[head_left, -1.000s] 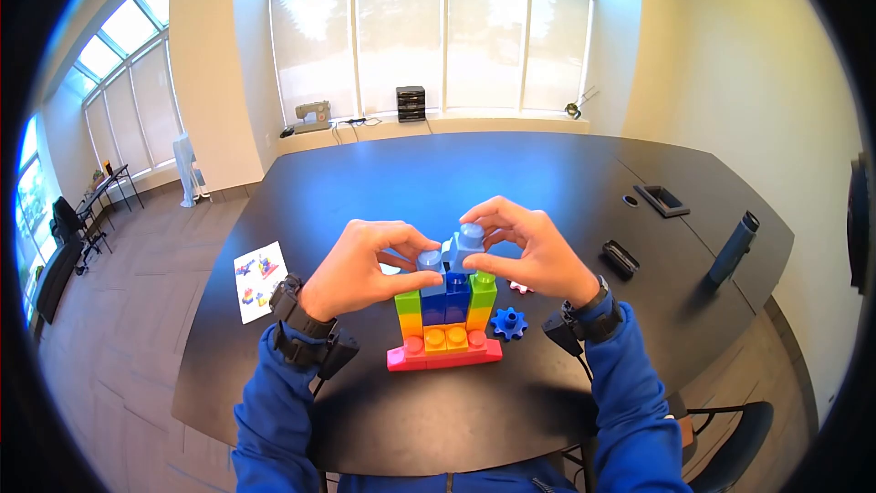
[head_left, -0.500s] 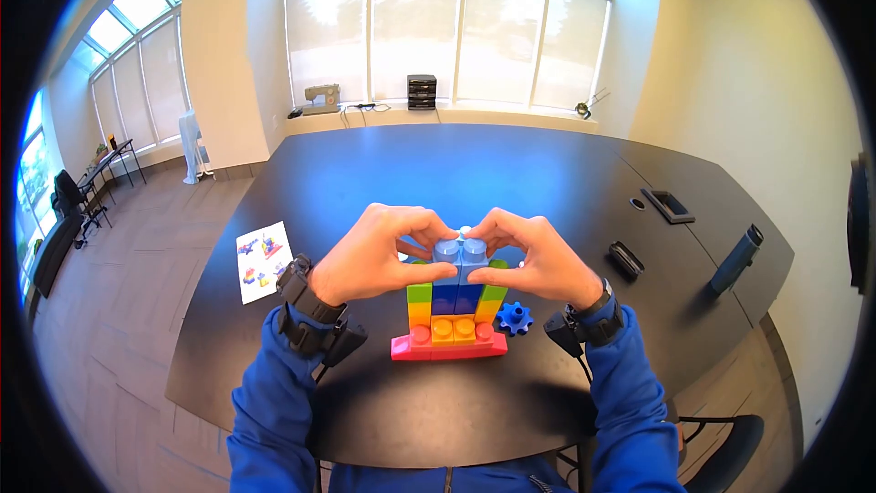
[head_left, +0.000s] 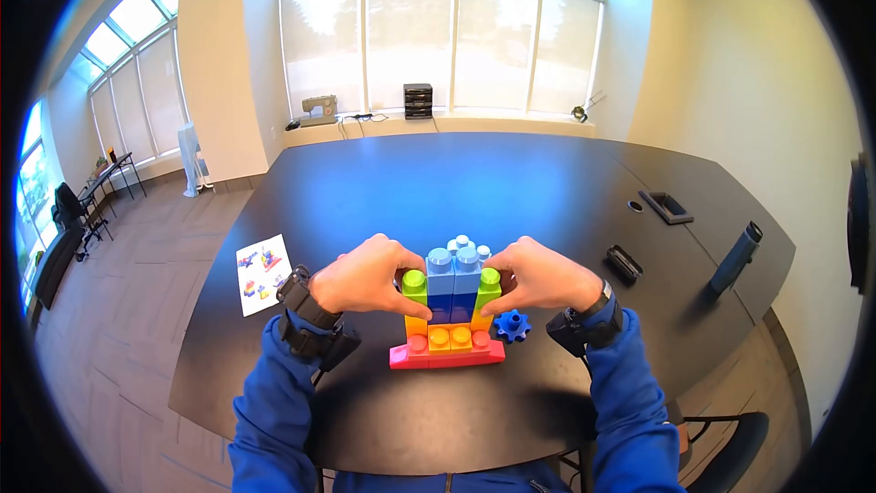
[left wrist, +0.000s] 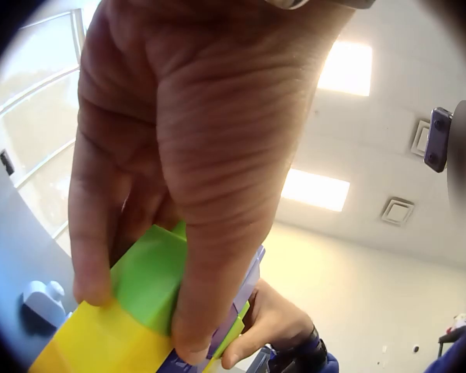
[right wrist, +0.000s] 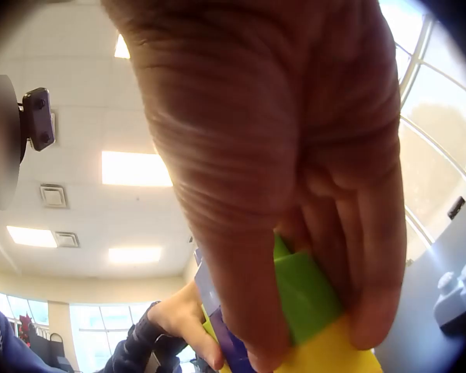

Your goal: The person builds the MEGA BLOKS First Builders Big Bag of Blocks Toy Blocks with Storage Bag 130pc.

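Note:
A toy block structure stands on the table, with a long red base [head_left: 447, 360], orange blocks [head_left: 439, 340] and dark blue blocks [head_left: 452, 309] in the middle. Two light blue blocks [head_left: 440, 267] top the centre. My left hand [head_left: 365, 278] grips the left column, thumb in front and fingers behind, around its green block [left wrist: 149, 276] and yellow block [left wrist: 101, 342]. Opposite, my right hand [head_left: 549, 277] holds the right column the same way, at its green block [right wrist: 307, 299] and yellow block [right wrist: 334, 350]. A blue toy gear [head_left: 512, 326] lies beside the structure, near the right hand.
A picture sheet [head_left: 264, 274] lies on the table [head_left: 383, 411] at left. To the right are an open black case [head_left: 624, 264] and a dark bottle [head_left: 735, 257]. Another light blue block [right wrist: 457, 299] sits behind the structure.
Both hands pressed the light blue blocks onto the dark blue middle, then let go of them. They moved down and outward and now grip the green and yellow side columns.

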Demonstrator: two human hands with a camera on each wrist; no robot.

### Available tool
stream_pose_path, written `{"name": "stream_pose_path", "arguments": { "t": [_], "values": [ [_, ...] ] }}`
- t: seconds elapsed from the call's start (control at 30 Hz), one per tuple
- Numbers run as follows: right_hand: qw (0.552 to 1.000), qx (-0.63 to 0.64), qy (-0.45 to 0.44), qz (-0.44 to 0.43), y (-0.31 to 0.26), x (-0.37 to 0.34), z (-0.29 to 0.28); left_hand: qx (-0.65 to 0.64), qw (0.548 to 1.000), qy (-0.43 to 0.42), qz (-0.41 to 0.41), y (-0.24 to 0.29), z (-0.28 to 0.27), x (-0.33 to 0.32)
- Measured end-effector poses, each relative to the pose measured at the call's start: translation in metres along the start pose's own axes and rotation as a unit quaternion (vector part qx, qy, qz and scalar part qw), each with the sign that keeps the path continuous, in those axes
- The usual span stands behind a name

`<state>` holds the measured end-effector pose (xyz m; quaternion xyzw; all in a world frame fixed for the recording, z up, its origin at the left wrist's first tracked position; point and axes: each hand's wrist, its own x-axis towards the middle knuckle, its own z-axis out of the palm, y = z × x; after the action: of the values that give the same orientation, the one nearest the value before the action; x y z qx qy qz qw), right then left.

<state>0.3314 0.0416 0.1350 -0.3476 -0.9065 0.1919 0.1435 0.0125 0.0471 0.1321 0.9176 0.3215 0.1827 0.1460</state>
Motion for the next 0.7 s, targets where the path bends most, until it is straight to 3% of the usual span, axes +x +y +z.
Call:
{"name": "stream_pose_path", "arguments": {
  "t": [0.3,0.43,0.5,0.57,0.6,0.67,0.7],
  "values": [
    [0.999,-0.02,0.015,-0.023,0.005,0.004,0.007,0.001,1.0,0.01,0.0,0.003,0.003,0.0],
    [0.997,0.064,0.006,-0.043,0.013,0.002,0.002,0.015,1.0,-0.004,0.005,-0.002,0.002,0.0],
    [0.991,0.116,0.013,-0.061,0.016,-0.001,-0.004,-0.074,0.997,-0.023,0.024,0.001,-0.005,-0.002],
    [0.961,0.248,0.101,0.065,0.025,0.0,-0.012,-0.088,0.996,-0.016,0.011,-0.003,-0.014,-0.008],
    [0.961,0.246,0.103,0.066,0.033,0.003,-0.009,-0.101,0.995,-0.005,-0.007,-0.006,-0.02,-0.012],
    [0.954,0.168,0.247,0.031,0.064,0.017,0.003,-0.099,0.995,-0.004,-0.011,-0.003,-0.033,-0.017],
    [0.954,0.066,0.292,-0.024,0.086,0.025,0.02,-0.12,0.992,0.012,-0.02,-0.003,-0.038,-0.021]
  ]
}}
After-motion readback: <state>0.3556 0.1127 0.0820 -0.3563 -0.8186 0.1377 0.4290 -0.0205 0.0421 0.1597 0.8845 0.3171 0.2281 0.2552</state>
